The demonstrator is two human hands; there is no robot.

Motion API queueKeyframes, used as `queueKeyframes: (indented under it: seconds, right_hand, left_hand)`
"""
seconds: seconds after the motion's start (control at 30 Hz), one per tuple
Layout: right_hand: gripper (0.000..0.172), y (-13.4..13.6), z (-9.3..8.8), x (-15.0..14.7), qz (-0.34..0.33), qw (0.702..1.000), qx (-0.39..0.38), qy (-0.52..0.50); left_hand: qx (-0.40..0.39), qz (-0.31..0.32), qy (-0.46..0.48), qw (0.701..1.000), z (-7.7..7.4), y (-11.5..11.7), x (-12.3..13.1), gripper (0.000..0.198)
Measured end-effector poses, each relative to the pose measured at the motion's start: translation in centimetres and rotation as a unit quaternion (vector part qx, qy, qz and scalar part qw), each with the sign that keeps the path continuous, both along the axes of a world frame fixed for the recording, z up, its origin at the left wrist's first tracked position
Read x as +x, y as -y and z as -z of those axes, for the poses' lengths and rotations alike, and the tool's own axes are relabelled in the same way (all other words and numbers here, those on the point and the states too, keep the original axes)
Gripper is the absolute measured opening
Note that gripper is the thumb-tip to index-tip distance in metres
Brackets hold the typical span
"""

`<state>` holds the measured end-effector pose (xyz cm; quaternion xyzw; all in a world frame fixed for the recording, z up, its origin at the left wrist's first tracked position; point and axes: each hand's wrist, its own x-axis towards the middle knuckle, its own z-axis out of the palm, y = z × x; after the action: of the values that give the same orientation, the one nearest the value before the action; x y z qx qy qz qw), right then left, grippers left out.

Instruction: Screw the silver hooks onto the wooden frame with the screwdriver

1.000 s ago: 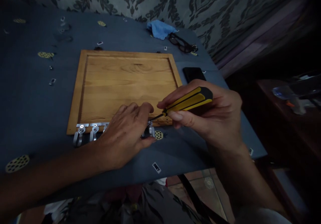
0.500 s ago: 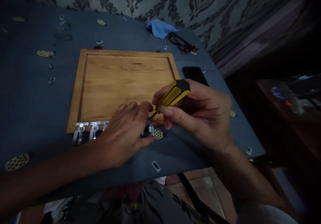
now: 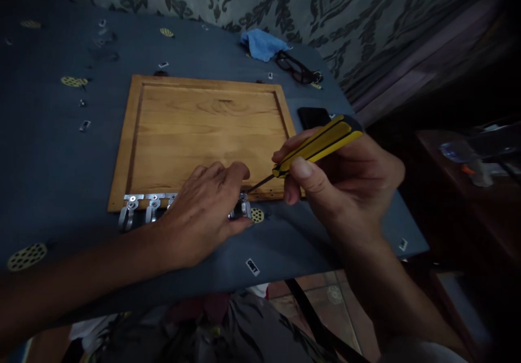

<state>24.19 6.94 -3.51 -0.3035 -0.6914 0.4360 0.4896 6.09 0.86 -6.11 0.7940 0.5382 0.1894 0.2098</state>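
A wooden board (image 3: 203,129) lies flat on the blue-covered table (image 3: 57,157). Along its near edge sits a metal hook rail (image 3: 142,203) with screws. My left hand (image 3: 199,216) rests over the rail's right part, fingers pinched on a hook (image 3: 243,209) at the board's near edge. My right hand (image 3: 345,178) grips a yellow and black screwdriver (image 3: 315,145), its tip pointing down-left at the screw by that hook.
A black phone (image 3: 313,117) lies just right of the board. Glasses (image 3: 297,70) and a blue cloth (image 3: 262,45) sit at the far edge. Small round perforated discs (image 3: 26,255) and little tags are scattered on the cloth. The table's near edge drops off below my hands.
My right hand swung the screwdriver handle up and out to the right after tilting it in towards the board. The left hand stayed on the hook.
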Motion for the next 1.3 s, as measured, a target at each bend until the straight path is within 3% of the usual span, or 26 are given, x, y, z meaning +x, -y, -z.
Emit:
queueKeyframes:
  seconds: [0.33, 0.67, 0.83, 0.93, 1.03, 1.17, 1.3]
  right_hand:
    - [0.016, 0.2, 0.1, -0.4, -0.010, 0.999, -0.031, -0.001]
    - [0.024, -0.6, 0.0, -0.3, -0.011, 1.000, 0.017, 0.007]
    - [0.025, -0.9, -0.8, 0.5, -0.071, 0.996, -0.033, 0.042]
    - [0.016, -1.0, -1.0, 0.8, -0.089, 0.994, -0.025, 0.059]
    - [0.009, -0.8, -1.0, 0.4, -0.070, 0.996, 0.006, 0.049]
    - [0.014, -0.3, -1.1, -0.3, -0.023, 0.997, 0.023, 0.064]
    - [0.017, -0.4, -1.4, 0.0, -0.046, 0.995, -0.002, 0.086]
  left_hand:
    - [0.017, 0.003, 0.000, 1.000, 0.3, 0.0, 0.1, 0.051]
    - [0.027, 0.002, -0.002, 1.000, 0.4, 0.1, 0.1, 0.051]
    - [0.003, -0.003, -0.002, 1.000, 0.2, 0.0, 0.1, 0.047]
    - [0.002, -0.005, 0.005, 1.000, 0.2, 0.0, 0.1, 0.048]
    - [0.015, -0.003, 0.005, 1.000, 0.3, 0.0, 0.2, 0.049]
    - [0.028, -0.001, -0.004, 1.000, 0.6, 0.0, 0.2, 0.052]
    - [0.040, 0.003, -0.003, 0.999, 0.7, 0.0, 0.1, 0.052]
